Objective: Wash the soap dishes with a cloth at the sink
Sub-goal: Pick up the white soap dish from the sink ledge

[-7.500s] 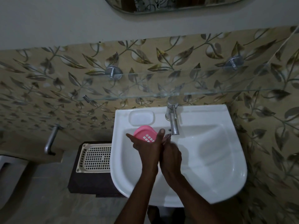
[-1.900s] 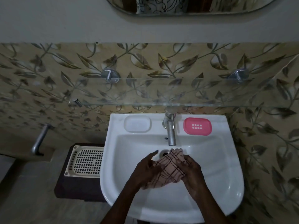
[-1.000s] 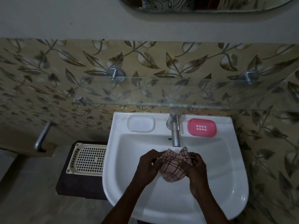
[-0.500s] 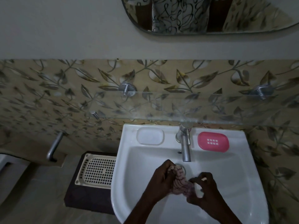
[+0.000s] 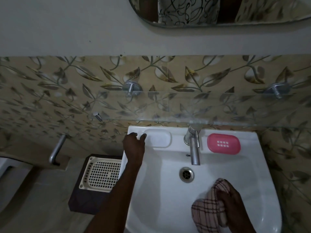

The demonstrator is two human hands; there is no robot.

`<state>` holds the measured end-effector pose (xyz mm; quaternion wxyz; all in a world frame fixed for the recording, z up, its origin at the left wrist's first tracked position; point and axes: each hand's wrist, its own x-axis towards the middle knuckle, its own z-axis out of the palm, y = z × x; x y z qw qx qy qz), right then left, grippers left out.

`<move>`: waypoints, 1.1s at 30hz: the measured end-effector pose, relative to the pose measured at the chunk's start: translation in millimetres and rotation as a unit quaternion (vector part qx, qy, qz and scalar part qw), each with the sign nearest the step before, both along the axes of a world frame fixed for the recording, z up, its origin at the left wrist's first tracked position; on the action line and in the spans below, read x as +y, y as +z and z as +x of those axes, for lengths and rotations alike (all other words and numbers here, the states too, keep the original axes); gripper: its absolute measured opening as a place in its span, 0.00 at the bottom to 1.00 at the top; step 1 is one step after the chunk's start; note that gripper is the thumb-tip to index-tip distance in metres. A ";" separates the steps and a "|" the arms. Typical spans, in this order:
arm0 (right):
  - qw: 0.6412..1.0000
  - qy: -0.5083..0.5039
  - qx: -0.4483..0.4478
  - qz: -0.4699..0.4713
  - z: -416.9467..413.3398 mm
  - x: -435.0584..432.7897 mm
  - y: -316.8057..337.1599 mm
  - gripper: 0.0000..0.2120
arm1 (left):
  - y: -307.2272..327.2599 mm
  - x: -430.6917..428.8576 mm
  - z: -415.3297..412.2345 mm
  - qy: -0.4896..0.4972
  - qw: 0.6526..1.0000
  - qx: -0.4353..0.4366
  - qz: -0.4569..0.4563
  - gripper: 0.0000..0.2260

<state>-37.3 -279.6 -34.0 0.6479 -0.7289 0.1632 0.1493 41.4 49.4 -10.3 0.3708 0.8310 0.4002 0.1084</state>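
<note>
At the near edge of the sink [image 5: 151, 207], at about 5 o'clock from the drain [image 5: 186, 174], our right hand [image 5: 234, 200] has its grip clamped on the checked cloth [image 5: 208, 214], which is bunched and hangs down inside the basin. Bare white basin lies open from there across to 9 o'clock, crossed only by our left forearm. The tap [image 5: 194, 148] juts out over the drain at 12 o'clock. On the back ledge, the white soap dish [image 5: 158, 137] sits at 11 o'clock and the pink soap dish [image 5: 223, 144] at 1 o'clock, well apart, with the tap between them. Our left hand [image 5: 133, 145] is at the ledge's left corner, grip apart, thumb tip at the white dish's left rim. Left of the sink a cream lattice basket [image 5: 101, 174] sits on a dark stand. A glass shelf [image 5: 185, 106] overhangs the ledge's back edge, and a mirror [image 5: 218, 10] is above it.
</note>
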 end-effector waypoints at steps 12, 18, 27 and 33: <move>0.982 -0.071 0.072 0.158 2.8 1.4 2.7 0.07 | -17.5 -2.9 15.7 0.017 0.984 0.005 -0.178 0.11; 0.956 -0.053 0.108 0.268 10.8 15.5 16.2 0.16 | -15.0 -17.3 -9.7 0.020 0.944 -0.025 -0.327 0.08; 0.943 -0.030 0.094 0.318 21.2 27.0 16.1 0.13 | -21.7 -54.0 -50.5 0.002 0.899 -0.012 -0.437 0.09; 0.960 -0.040 0.084 0.265 26.6 27.5 22.7 0.15 | -23.8 -61.5 -71.0 -0.004 0.846 -0.046 -0.531 0.09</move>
